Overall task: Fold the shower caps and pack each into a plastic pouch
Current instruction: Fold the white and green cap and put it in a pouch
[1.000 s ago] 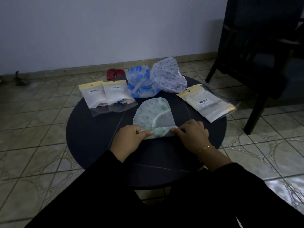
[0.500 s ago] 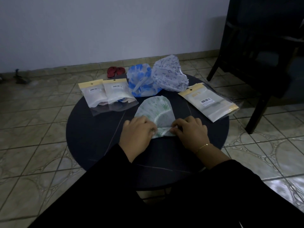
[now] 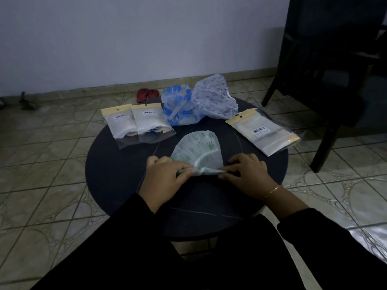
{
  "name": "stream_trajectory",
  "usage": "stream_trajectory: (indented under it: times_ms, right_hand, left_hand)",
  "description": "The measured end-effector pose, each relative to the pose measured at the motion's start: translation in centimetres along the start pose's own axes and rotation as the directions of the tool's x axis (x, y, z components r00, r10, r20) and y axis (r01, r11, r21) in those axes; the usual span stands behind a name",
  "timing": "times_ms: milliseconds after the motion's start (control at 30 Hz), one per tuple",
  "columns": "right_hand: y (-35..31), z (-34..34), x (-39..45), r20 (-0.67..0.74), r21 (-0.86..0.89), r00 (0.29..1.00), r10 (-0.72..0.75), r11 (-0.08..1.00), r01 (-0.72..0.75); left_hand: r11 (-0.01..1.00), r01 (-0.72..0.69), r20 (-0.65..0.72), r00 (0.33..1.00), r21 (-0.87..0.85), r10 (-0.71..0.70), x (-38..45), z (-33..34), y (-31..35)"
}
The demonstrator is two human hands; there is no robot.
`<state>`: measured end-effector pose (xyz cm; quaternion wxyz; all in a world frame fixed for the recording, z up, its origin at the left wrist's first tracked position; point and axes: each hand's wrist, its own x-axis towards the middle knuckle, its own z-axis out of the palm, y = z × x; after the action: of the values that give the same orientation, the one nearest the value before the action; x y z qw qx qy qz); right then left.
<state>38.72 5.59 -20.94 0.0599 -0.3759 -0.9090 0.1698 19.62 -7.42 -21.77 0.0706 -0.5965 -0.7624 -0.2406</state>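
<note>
Green-print shower cap [image 3: 198, 148] lies flat on the round dark table [image 3: 117, 172], near its middle, half-folded into a fan shape with the narrow gathered end toward the person. Left hand [image 3: 165, 181] pinches that gathered end between thumb and fingers; right hand [image 3: 244, 176] pinches the rolled near edge from the other side, fingers curled low on the table. Judged thin, light, limp film: it will likely spring open unless each crease is pressed down, and may slide on the smooth top. Best hold appears to be the elastic hem, where the material bunches and gives purchase. Beyond it at the far edge sit two unfolded caps, touching each other: blue-flower cap [image 3: 178, 107] and a grey-patterned cap [image 3: 213, 99]. Far left, two filled pouches [image 3: 136, 122] lie side by side, slightly overlapping. To the right, the empty pouch stack [image 3: 263, 132] lies near the right hand, partly overhanging the rim; a careless sweep could knock it off. Nothing lies between the hands and that stack. Dark chair [image 3: 326, 80] stands on the floor right of the table; red sandals [image 3: 146, 94] lie by the wall.
</note>
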Motion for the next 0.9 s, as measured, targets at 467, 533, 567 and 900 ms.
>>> stream_trajectory:
  times_ms: [467,533,567,900]
  right_hand:
    - [-1.8,0.0,2.0,-0.035,0.308,0.916,0.401,0.876,-0.371]
    - [-2.1,0.0,2.2,-0.023,0.292,0.909,0.417,0.872,-0.393]
    - [-2.2,0.0,2.3,-0.023,0.283,0.907,0.42,0.873,-0.398]
    - [-2.3,0.7,1.8,-0.053,0.149,0.97,0.239,0.962,-0.229]
  left_hand:
    - [0.941,0.333,0.242,0.91,0.064,-0.338,2.7,0.0,0.1]
    - [0.938,0.32,0.253,0.904,0.136,-0.345,2.8,0.0,0.4]
    - [0.936,0.304,0.246,0.907,0.176,-0.341,2.8,-0.1,0.5]
    - [0.984,0.053,0.298,0.949,0.167,-0.102,2.4,0.6,0.3]
